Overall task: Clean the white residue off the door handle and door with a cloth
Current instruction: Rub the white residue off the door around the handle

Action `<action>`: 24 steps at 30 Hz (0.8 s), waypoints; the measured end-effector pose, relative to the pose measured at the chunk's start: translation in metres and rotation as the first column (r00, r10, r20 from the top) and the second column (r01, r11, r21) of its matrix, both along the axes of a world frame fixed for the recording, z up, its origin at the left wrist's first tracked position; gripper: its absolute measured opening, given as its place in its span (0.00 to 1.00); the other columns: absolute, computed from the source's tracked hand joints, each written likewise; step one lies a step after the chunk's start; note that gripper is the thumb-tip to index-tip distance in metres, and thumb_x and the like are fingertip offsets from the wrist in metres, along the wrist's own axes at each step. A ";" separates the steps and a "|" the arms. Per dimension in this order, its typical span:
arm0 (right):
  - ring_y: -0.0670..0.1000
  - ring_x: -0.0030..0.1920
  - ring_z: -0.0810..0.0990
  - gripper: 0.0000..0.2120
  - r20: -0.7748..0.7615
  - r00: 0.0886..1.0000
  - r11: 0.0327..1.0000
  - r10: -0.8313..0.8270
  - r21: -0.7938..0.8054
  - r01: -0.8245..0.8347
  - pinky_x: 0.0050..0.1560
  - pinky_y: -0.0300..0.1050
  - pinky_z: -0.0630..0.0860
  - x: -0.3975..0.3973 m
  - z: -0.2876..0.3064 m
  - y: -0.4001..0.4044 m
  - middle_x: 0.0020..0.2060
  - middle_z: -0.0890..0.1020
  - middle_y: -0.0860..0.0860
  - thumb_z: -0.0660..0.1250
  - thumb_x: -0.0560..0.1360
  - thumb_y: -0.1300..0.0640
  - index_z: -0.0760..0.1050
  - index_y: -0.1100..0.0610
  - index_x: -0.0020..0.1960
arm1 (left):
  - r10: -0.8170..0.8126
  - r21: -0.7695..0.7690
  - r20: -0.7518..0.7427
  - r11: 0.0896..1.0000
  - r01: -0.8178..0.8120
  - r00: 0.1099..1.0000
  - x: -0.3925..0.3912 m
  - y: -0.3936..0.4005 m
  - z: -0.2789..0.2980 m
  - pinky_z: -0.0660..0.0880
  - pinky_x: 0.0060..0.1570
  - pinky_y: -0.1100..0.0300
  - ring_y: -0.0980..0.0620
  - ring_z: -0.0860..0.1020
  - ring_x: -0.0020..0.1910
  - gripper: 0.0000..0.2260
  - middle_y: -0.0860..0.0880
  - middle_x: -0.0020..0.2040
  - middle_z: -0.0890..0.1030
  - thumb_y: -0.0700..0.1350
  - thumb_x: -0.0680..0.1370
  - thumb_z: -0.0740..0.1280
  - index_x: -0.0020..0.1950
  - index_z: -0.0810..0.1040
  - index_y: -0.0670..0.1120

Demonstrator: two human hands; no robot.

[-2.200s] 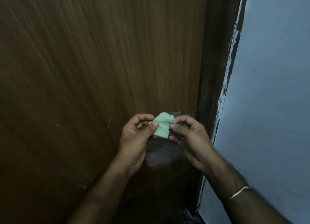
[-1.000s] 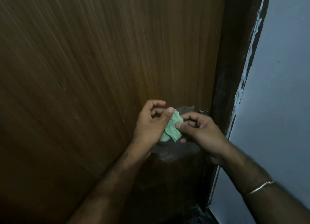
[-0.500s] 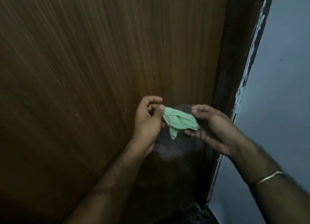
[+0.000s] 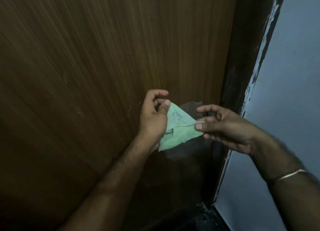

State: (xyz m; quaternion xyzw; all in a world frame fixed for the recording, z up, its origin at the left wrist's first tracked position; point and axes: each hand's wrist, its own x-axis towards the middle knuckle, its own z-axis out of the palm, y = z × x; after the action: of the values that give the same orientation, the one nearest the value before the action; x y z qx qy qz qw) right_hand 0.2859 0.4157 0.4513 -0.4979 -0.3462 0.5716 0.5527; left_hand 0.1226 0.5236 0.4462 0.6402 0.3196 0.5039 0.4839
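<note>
Dim doorway: brown wood-grain door, dark frame, pale blue wall.

Item: pale green soft cloth, held in the air before the door's lock area, not touching the wood. Partly unfolded into a rough triangle; long axis runs from its upper corner at the left thumb down-right to the corner at the right fingers, lower edge hanging toward the left wrist. Dark smudges on upper face.

Grip: left hand pinches the upper corner with thumb against curled fingers; right hand pinches the right corner, other fingers loose.

Handle: largely hidden behind cloth and hands.

Risk, judged: a light two-corner pinch could let the cloth slip; wiping with the smudged face could smear residue.
</note>
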 end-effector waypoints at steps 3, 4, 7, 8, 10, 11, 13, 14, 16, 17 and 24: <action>0.52 0.41 0.85 0.30 0.119 0.992 0.999 0.033 0.005 -0.033 0.34 0.40 0.80 0.011 0.008 0.002 0.45 0.85 0.60 0.73 0.65 0.68 0.69 0.57 0.65 | -0.094 0.005 -0.052 0.996 0.094 0.994 -0.003 0.004 0.004 0.74 0.36 0.60 0.58 0.77 0.38 0.11 0.52 0.40 0.77 0.40 0.79 0.65 0.50 0.77 0.58; 0.52 0.41 0.85 0.29 0.159 0.987 0.999 0.030 0.006 -0.032 0.34 0.40 0.80 0.012 0.009 0.003 0.44 0.86 0.59 0.73 0.66 0.68 0.69 0.57 0.65 | -0.110 0.008 -0.064 0.994 0.110 0.992 -0.003 0.004 0.005 0.74 0.36 0.60 0.58 0.76 0.38 0.11 0.52 0.40 0.77 0.40 0.79 0.65 0.50 0.77 0.58; 0.56 0.45 0.85 0.23 0.273 0.962 0.999 -0.018 0.031 0.010 0.41 0.47 0.81 0.014 0.006 0.006 0.45 0.85 0.59 0.71 0.71 0.69 0.70 0.56 0.63 | -0.116 0.051 -0.100 0.991 0.122 0.988 -0.001 0.004 0.008 0.74 0.36 0.63 0.61 0.76 0.37 0.10 0.54 0.39 0.77 0.40 0.79 0.65 0.52 0.76 0.56; 0.58 0.47 0.85 0.22 0.278 0.960 0.999 -0.023 0.050 0.010 0.44 0.49 0.82 0.015 0.004 0.005 0.46 0.85 0.60 0.70 0.72 0.70 0.71 0.57 0.63 | -0.111 0.075 -0.118 0.990 0.121 0.987 0.000 0.005 0.009 0.74 0.36 0.64 0.62 0.76 0.37 0.10 0.55 0.39 0.77 0.40 0.80 0.65 0.52 0.76 0.56; 0.60 0.50 0.85 0.21 0.194 0.981 0.996 -0.006 0.090 -0.012 0.43 0.50 0.84 0.015 0.001 0.002 0.49 0.83 0.64 0.69 0.71 0.71 0.71 0.59 0.62 | -0.091 0.119 -0.141 0.987 0.108 0.986 0.000 0.007 0.009 0.73 0.37 0.63 0.61 0.76 0.38 0.10 0.55 0.40 0.77 0.41 0.80 0.65 0.52 0.76 0.57; 0.61 0.51 0.85 0.21 0.112 0.994 0.994 0.014 0.107 -0.026 0.41 0.48 0.84 0.015 0.000 0.000 0.51 0.83 0.65 0.69 0.70 0.72 0.72 0.59 0.61 | -0.077 0.138 -0.149 0.986 0.098 0.986 0.000 0.009 0.010 0.73 0.37 0.63 0.61 0.76 0.39 0.09 0.55 0.40 0.77 0.41 0.80 0.65 0.52 0.76 0.57; 0.62 0.52 0.84 0.19 -0.025 0.998 0.988 0.060 0.143 -0.056 0.40 0.46 0.84 0.013 -0.003 -0.002 0.53 0.82 0.65 0.69 0.70 0.71 0.75 0.58 0.58 | -0.072 0.120 -0.171 0.988 0.094 0.983 -0.003 0.011 0.012 0.74 0.36 0.65 0.61 0.77 0.39 0.07 0.55 0.40 0.78 0.44 0.79 0.66 0.53 0.76 0.57; 0.62 0.53 0.84 0.18 -0.064 0.995 0.985 0.073 0.161 -0.062 0.40 0.46 0.83 0.013 -0.004 -0.002 0.54 0.82 0.63 0.68 0.69 0.71 0.76 0.57 0.56 | -0.101 0.052 -0.184 0.992 0.112 0.978 -0.005 0.013 0.013 0.75 0.37 0.65 0.60 0.79 0.40 0.06 0.54 0.41 0.80 0.47 0.79 0.67 0.54 0.76 0.56; 0.61 0.55 0.83 0.16 -0.140 0.986 0.980 0.088 0.188 -0.061 0.42 0.45 0.83 0.013 -0.006 -0.003 0.53 0.83 0.60 0.67 0.70 0.72 0.79 0.57 0.53 | -0.238 -0.169 -0.219 0.964 0.203 0.946 -0.010 0.014 0.013 0.78 0.41 0.61 0.55 0.82 0.46 0.13 0.51 0.47 0.83 0.57 0.75 0.69 0.56 0.75 0.55; 0.61 0.55 0.83 0.15 -0.183 0.978 0.980 0.097 0.189 -0.062 0.43 0.45 0.83 0.013 -0.006 -0.003 0.53 0.83 0.60 0.66 0.70 0.73 0.80 0.58 0.52 | -0.304 -0.255 -0.253 0.937 0.240 0.919 -0.013 0.015 0.011 0.79 0.43 0.58 0.52 0.82 0.49 0.19 0.50 0.51 0.83 0.63 0.71 0.69 0.58 0.75 0.56; 0.59 0.55 0.83 0.21 -0.282 0.941 0.983 0.185 0.060 -0.175 0.45 0.44 0.84 0.017 -0.004 -0.001 0.58 0.81 0.65 0.64 0.69 0.75 0.78 0.64 0.61 | -0.511 -0.208 -0.305 0.859 0.468 0.804 -0.024 -0.005 -0.025 0.79 0.50 0.62 0.60 0.80 0.57 0.24 0.61 0.57 0.80 0.67 0.68 0.72 0.61 0.76 0.63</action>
State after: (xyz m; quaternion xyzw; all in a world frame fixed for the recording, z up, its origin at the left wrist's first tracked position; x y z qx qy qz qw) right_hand 0.3034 0.4146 0.4472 -0.3667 -0.3165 0.6798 0.5507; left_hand 0.0987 0.5188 0.4208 0.7490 0.2542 0.2193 0.5712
